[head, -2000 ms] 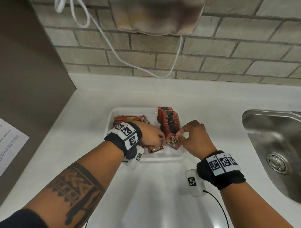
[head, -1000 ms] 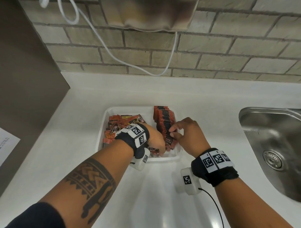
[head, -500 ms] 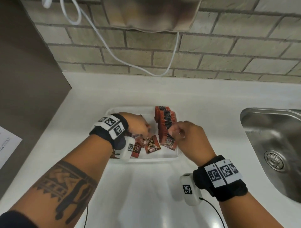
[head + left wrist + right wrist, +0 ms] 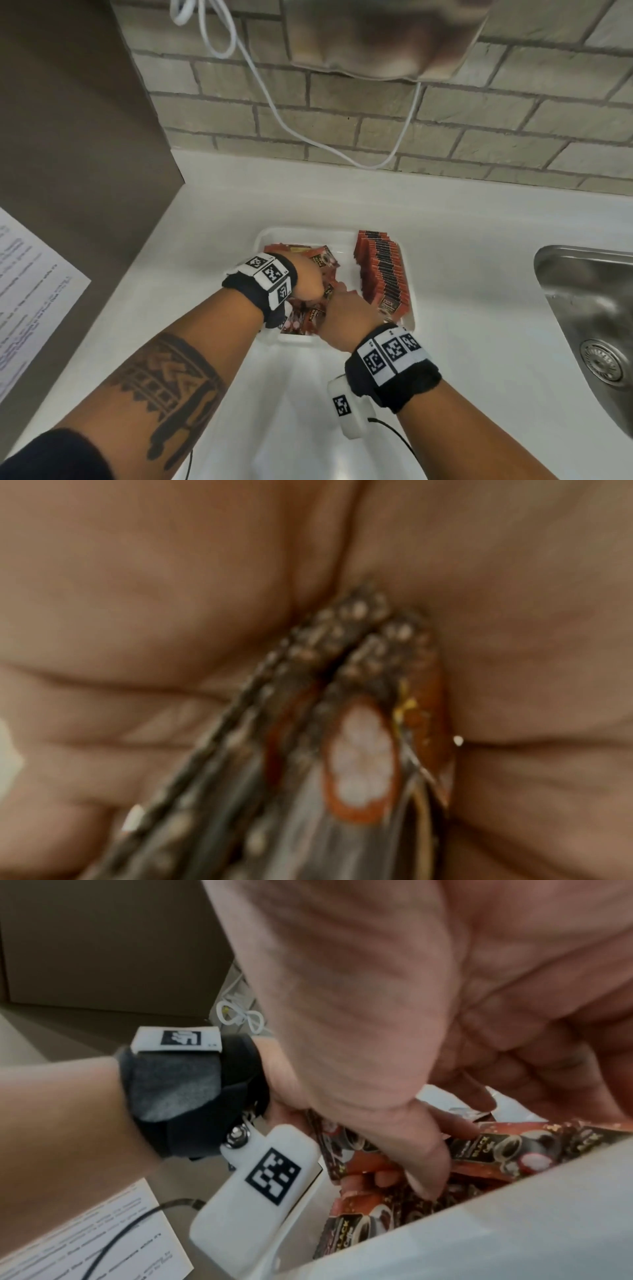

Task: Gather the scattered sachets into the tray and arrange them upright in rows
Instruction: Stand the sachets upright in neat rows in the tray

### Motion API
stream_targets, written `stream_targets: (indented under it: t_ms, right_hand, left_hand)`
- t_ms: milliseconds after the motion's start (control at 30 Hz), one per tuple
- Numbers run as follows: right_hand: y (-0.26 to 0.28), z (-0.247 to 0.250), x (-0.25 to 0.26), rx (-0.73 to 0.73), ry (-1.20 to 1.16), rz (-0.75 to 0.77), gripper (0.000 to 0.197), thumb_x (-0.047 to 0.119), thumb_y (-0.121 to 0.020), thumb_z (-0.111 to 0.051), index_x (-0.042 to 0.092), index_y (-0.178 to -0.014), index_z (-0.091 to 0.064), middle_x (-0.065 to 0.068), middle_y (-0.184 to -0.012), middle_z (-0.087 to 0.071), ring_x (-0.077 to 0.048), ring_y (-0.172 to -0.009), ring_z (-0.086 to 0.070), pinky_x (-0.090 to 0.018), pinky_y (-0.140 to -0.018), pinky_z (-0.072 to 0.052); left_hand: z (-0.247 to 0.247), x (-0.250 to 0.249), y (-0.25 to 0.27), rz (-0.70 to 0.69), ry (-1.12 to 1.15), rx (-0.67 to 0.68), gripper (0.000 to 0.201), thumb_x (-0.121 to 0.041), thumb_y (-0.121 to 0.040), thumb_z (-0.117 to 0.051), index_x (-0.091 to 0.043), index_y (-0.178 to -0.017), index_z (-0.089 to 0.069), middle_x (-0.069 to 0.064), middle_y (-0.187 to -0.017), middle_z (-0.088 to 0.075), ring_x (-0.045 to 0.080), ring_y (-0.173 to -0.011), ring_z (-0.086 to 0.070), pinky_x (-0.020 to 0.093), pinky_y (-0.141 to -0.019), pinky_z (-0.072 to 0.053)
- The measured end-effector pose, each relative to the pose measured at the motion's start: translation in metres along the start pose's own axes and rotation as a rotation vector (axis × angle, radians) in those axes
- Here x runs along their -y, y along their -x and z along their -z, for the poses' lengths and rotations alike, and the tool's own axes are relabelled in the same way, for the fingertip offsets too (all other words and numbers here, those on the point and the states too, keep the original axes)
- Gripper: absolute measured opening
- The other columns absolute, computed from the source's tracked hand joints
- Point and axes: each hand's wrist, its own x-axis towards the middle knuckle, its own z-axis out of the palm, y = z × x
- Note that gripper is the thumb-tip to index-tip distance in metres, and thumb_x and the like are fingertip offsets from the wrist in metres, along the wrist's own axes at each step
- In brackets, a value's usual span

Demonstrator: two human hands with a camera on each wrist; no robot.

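Note:
A white tray (image 4: 409,320) sits on the counter. Along its right side stands a row of upright red sachets (image 4: 382,270). Loose sachets (image 4: 308,317) lie piled in its left half. My left hand (image 4: 317,289) is inside the tray and grips a small bunch of sachets (image 4: 346,737), whose edges press into the palm in the left wrist view. My right hand (image 4: 337,298) meets it over the pile. In the right wrist view its thumb (image 4: 424,1164) and fingers pinch a dark sachet (image 4: 507,1148) just above the tray wall (image 4: 479,1245).
A steel sink (image 4: 589,325) lies to the right. A printed sheet (image 4: 30,291) hangs on the brown panel (image 4: 68,137) at left. A white cable (image 4: 308,133) loops down the brick wall behind. White counter (image 4: 308,411) runs in front of the tray.
My right hand left the front end of the upright row and moved left to the loose pile. My left hand shifted toward the tray's middle to meet it.

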Motion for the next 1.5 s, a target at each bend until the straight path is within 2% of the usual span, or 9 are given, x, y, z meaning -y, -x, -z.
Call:
stream_targets:
  t_ms: [233, 367, 400, 467, 567, 800, 967, 1367, 1500]
  right_hand:
    - [-0.017, -0.011, 0.009, 0.017, -0.101, -0.143, 0.083, 0.029, -0.086, -0.063, 0.006, -0.148, -0.012, -0.017, -0.135, -0.05, -0.031, -0.121, -0.055, -0.04, -0.098, -0.048]
    - [-0.021, -0.015, 0.009, 0.015, -0.162, -0.097, 0.082, 0.026, -0.088, -0.062, 0.009, -0.149, -0.011, -0.015, -0.13, -0.055, -0.03, -0.115, -0.06, -0.041, -0.094, -0.051]
    - [-0.021, -0.015, 0.009, 0.005, -0.154, -0.095, 0.082, 0.027, -0.089, -0.062, 0.008, -0.15, -0.011, -0.015, -0.13, -0.056, -0.03, -0.115, -0.06, -0.04, -0.093, -0.051]
    - [-0.022, -0.015, 0.009, -0.011, -0.146, -0.076, 0.083, 0.029, -0.091, -0.061, 0.005, -0.152, -0.011, -0.015, -0.129, -0.057, -0.03, -0.115, -0.06, -0.038, -0.09, -0.049]
    - [-0.02, -0.013, 0.009, -0.017, -0.138, -0.017, 0.076, 0.029, -0.092, -0.06, 0.004, -0.15, -0.017, -0.015, -0.129, -0.056, -0.031, -0.114, -0.059, -0.035, -0.086, -0.046]
    - [-0.018, -0.008, 0.007, -0.02, -0.109, 0.074, 0.054, 0.026, -0.097, -0.055, 0.005, -0.142, -0.035, -0.014, -0.126, -0.06, -0.03, -0.111, -0.06, -0.03, -0.078, -0.043]
    - [-0.014, -0.004, -0.001, -0.063, -0.179, 0.03, 0.047, 0.029, -0.096, -0.055, 0.006, -0.135, -0.042, -0.013, -0.122, -0.062, -0.029, -0.107, -0.062, -0.031, -0.076, -0.044]
    - [-0.012, -0.01, 0.003, 0.029, -0.076, 0.068, 0.048, 0.026, -0.097, -0.054, 0.004, -0.138, -0.041, -0.014, -0.127, -0.06, -0.029, -0.114, -0.06, -0.029, -0.08, -0.044]
    - [-0.008, -0.005, 0.001, 0.013, -0.083, 0.092, 0.044, 0.023, -0.097, -0.053, 0.006, -0.136, -0.045, -0.012, -0.128, -0.061, -0.028, -0.116, -0.059, -0.027, -0.08, -0.041]
  left_hand:
    - [0.008, -0.004, 0.008, 0.015, -0.107, 0.016, 0.032, -0.017, -0.098, -0.05, 0.001, -0.12, -0.066, 0.02, -0.12, -0.065, 0.029, -0.103, -0.063, 0.038, -0.091, -0.051]
    - [0.014, 0.002, 0.003, 0.014, -0.046, -0.089, 0.022, -0.015, -0.1, -0.046, -0.006, -0.089, -0.063, 0.009, -0.082, -0.057, 0.019, -0.069, -0.054, 0.024, -0.062, -0.043]
    - [0.016, 0.003, 0.001, 0.014, -0.02, -0.107, 0.023, -0.014, -0.101, -0.045, -0.004, -0.093, -0.064, 0.008, -0.084, -0.058, 0.017, -0.066, -0.054, 0.023, -0.047, -0.027]
    - [0.019, 0.005, -0.003, 0.004, -0.005, -0.125, 0.03, -0.012, -0.103, -0.041, 0.001, -0.118, -0.064, 0.012, -0.097, -0.062, 0.019, -0.077, -0.059, 0.019, -0.09, -0.051]
    - [0.022, 0.006, -0.007, -0.01, -0.008, -0.185, 0.029, -0.011, -0.096, -0.044, -0.001, -0.115, -0.063, 0.011, -0.101, -0.059, 0.019, -0.072, -0.05, 0.023, -0.057, -0.039]
    - [0.015, -0.003, -0.019, 0.019, -0.188, -0.129, 0.061, -0.01, -0.098, -0.045, -0.025, -0.156, -0.034, 0.012, -0.151, -0.024, 0.036, -0.126, -0.049, 0.043, -0.102, -0.048]
    - [0.012, -0.006, -0.019, 0.016, -0.385, -0.085, 0.055, -0.014, -0.103, -0.043, -0.021, -0.157, -0.033, 0.016, -0.157, -0.027, 0.029, -0.137, -0.038, 0.038, -0.103, -0.044]
    - [0.014, 0.007, -0.026, -0.029, -0.198, -0.174, 0.034, -0.018, -0.101, -0.049, -0.009, -0.133, -0.059, 0.014, -0.137, -0.049, 0.018, -0.08, -0.053, 0.027, -0.068, -0.044]
    - [0.006, 0.006, -0.03, -0.02, -0.233, -0.172, 0.041, -0.024, -0.1, -0.054, -0.011, -0.139, -0.056, 0.011, -0.14, -0.056, 0.026, -0.119, -0.06, 0.03, -0.087, -0.049]
